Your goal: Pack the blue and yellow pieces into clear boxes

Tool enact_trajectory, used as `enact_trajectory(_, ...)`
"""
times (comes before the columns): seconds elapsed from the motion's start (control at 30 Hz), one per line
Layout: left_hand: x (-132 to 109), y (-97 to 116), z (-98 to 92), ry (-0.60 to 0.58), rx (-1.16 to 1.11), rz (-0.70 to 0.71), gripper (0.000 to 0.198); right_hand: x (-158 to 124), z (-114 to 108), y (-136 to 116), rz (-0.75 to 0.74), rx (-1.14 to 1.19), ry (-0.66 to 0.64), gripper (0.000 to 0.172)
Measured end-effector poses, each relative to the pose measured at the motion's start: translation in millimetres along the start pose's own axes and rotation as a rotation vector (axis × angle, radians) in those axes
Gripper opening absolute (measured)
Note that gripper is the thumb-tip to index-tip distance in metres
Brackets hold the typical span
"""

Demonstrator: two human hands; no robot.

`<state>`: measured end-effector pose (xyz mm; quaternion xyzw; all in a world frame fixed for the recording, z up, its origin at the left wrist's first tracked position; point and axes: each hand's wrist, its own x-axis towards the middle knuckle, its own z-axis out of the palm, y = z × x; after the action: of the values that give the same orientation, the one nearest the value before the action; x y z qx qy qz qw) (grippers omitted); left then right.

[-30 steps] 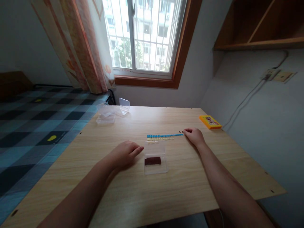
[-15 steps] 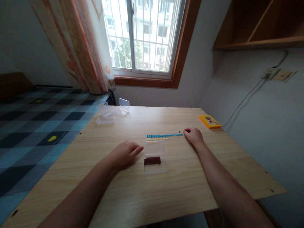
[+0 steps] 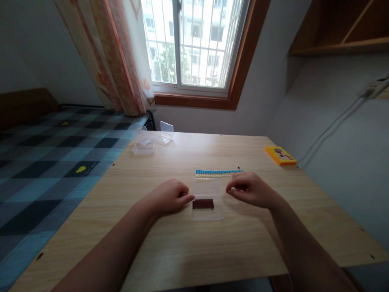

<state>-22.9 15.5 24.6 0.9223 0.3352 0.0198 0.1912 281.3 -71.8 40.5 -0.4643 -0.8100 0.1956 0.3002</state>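
Observation:
A small clear plastic box (image 3: 218,217) lies open on the table, its lid (image 3: 208,188) folded back. Inside it sits a block of dark brown small pieces (image 3: 203,204). Beyond the lid run a row of tiny blue pieces (image 3: 212,172) and rows of tiny pale yellow pieces (image 3: 209,176). My left hand (image 3: 172,196) rests beside the box with fingers curled, its thumb tip at the box's left edge. Just right of the box hovers my right hand (image 3: 252,190), thumb and fingertips pinched together; anything between them is too small to make out.
Several clear plastic cases (image 3: 144,148) stand at the table's far left corner. A yellow-orange box (image 3: 281,156) lies near the right edge. A checked bed (image 3: 75,146) borders the table on the left, and a wall with a cable (image 3: 331,125) on the right.
My right hand has come back from the right end of the blue row towards the box, fingers pinched. My left thumb is now lower along the box's left edge. The view has shifted slightly.

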Motion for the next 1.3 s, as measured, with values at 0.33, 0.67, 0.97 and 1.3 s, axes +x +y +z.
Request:
enact_trajectory(0.33, 0, 4, 4.4, -0.007, 0.008, 0.035, 0.039, 7, 42, -21, -0.024, -0.106, -0.367, 0.021)
enact_trajectory(0.67, 1, 4, 8.6, 0.009, 0.006, 0.048, 0.036, 7, 43, -25, -0.034, -0.135, -0.383, 0.022)
enact_trajectory(0.97, 1, 4, 8.7, 0.012, -0.003, 0.055, 0.036, 4, 42, -23, -0.066, -0.099, -0.408, 0.036)
enact_trajectory(1.3, 0, 11, 3.5, 0.009, -0.036, 0.022, 0.023, 3, 31, -23, -0.009, -0.182, -0.396, 0.033)
